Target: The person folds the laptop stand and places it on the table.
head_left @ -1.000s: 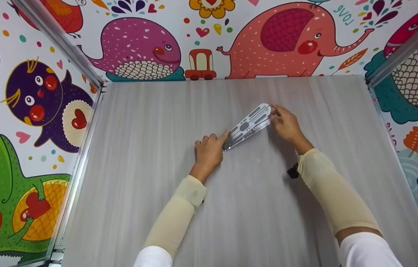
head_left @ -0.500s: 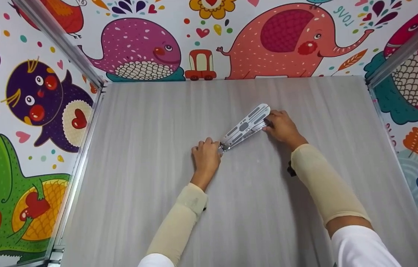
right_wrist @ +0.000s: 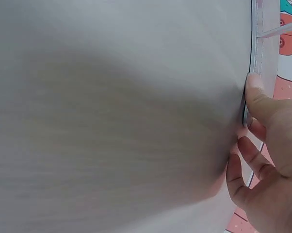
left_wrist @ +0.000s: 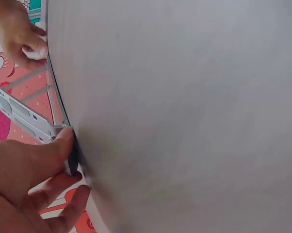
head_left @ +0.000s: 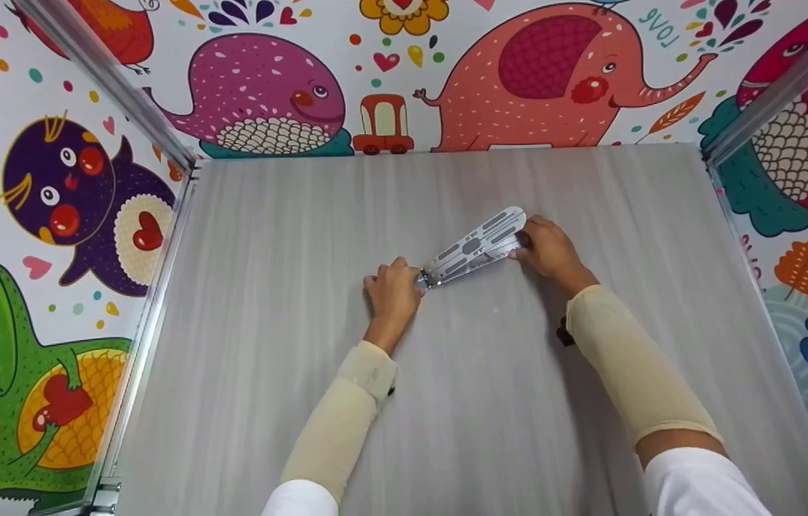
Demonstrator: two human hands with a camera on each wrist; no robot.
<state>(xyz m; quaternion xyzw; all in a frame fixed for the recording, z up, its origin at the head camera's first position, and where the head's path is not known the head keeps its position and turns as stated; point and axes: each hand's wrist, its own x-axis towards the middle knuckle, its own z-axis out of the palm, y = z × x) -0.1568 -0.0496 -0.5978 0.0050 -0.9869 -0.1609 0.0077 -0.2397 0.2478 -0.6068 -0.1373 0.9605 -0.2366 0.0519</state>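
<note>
A folding laptop stand (head_left: 472, 246) of silvery slotted metal lies slantwise over the grey tabletop. Its rounded upper arm is lifted at a small angle above a thin lower arm, and the two meet at the left end. My left hand (head_left: 393, 290) pinches that joined end between thumb and fingers, as the left wrist view shows beside the stand's slotted side (left_wrist: 20, 114). At the far right end, my right hand (head_left: 551, 251) pinches the tip of the lower arm. In the right wrist view the thumb presses on this notched strip (right_wrist: 255, 53), with fingertips beneath.
The grey wood-grain tabletop (head_left: 268, 358) spreads around the stand. Walls printed with cartoon animals rise behind and on both sides, among them an elephant (head_left: 526, 86). Metal posts (head_left: 117, 86) stand at the back corners, and a metal rail (head_left: 153, 315) runs along the left edge.
My left hand has slid left, its index finger off the upper arm and onto the joined end. My right hand has come lower, from the tips onto the lower arm. The stand has turned slightly.
</note>
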